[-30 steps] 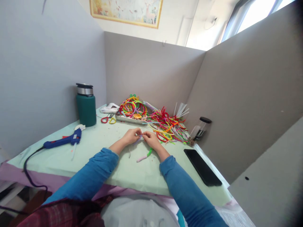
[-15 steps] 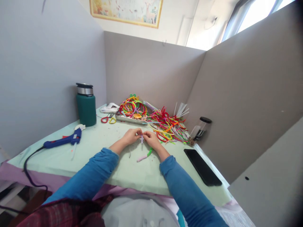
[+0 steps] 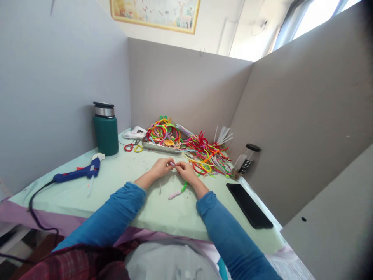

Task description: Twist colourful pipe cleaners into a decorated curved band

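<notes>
A short purple pipe cleaner (image 3: 172,164) is pinched between my two hands above the middle of the table. My left hand (image 3: 163,167) has its fingertips closed on one end, and my right hand (image 3: 185,170) grips the other from the right. Most of the piece is hidden by the fingers. On the tabletop just below my right hand lies a bent pipe cleaner piece (image 3: 176,195), pink at one end and green at the other. A thin pale strip (image 3: 160,188) rests below my left hand.
A metal tray (image 3: 160,147) holds colourful twisted rings at the back, beside a heap of pipe cleaners (image 3: 206,149). A green bottle (image 3: 106,134), a blue glue gun (image 3: 78,173) and scissors (image 3: 128,147) are at left. A black phone (image 3: 249,206) lies right. Grey partitions (image 3: 186,77) enclose the table.
The purple pipe cleaner hung down below the fingers before; now it lies tilted between my fingertips. Both hands have stayed nearly in place.
</notes>
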The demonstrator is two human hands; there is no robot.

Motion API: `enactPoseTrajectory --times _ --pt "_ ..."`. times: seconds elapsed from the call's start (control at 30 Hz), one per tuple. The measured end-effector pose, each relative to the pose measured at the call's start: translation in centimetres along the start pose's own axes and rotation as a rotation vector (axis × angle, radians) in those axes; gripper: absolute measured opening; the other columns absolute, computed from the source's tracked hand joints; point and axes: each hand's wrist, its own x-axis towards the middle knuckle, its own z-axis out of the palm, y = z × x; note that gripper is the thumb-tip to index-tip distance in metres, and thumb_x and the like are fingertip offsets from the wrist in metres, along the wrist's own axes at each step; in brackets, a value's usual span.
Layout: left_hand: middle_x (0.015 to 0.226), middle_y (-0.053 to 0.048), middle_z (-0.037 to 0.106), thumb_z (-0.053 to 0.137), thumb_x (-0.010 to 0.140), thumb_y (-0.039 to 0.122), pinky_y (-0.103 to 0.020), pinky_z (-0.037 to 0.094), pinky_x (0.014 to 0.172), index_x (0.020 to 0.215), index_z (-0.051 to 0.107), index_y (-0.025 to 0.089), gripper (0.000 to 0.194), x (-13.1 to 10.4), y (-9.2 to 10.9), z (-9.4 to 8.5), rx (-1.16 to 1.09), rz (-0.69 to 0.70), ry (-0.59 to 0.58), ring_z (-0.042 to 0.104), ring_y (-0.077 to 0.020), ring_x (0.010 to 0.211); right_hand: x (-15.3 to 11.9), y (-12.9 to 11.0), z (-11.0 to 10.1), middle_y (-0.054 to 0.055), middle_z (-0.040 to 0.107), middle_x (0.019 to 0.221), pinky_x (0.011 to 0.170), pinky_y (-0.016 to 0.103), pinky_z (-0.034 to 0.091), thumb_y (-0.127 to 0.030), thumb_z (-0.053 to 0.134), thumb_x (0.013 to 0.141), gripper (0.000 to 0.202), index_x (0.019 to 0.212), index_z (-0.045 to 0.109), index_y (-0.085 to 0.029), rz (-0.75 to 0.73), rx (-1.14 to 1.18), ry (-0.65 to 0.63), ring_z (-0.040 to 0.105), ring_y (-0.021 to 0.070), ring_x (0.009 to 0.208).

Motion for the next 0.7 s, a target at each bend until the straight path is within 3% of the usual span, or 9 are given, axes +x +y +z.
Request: enactPoseTrajectory --times 0.23,0.57,0.7 --pt "0.071 0.0 0.067 0.054 0.071 0.022 -0.022 0.041 0.065 0.082 0.062 0.018 0.014 -0.01 0.16 0.12 -0.08 -0.04 -0.008 0.058 -0.0132 0.068 0.02 -0.02 0.0 -0.002 0.054 0.06 0.053 0.022 0.035 -0.028 0.048 0.075 0.017 0.078 0.061 -0.017 -0.007 0.018 -0.003 0.046 0.0103 0.055" --pt "0.074 0.001 0.064 0.055 0.072 0.025 -0.02 0.037 0.061 0.078 0.061 0.018 0.011 0.16 -0.42 0.41 -0.009 0.023 0.038 0.053 -0.0114 0.065 -0.08 -0.6 -0.11 -0.002 0.05 0.057 0.052 0.022 0.034 -0.028 0.048 0.075 0.016 0.074 0.059 -0.017 -0.006 0.024 0.018 0.043 0.0104 0.053" --pt "0.071 0.0 0.063 0.055 0.072 0.027 -0.02 0.038 0.058 0.076 0.059 0.017 0.011 -0.01 0.15 0.18 -0.046 -0.036 0.038 0.052 -0.0112 0.061 -0.11 -0.55 -0.05 -0.002 0.05 0.057 0.051 0.022 0.033 -0.03 0.048 0.075 0.018 0.077 0.061 -0.017 0.006 0.035 0.011 0.043 0.0108 0.052"
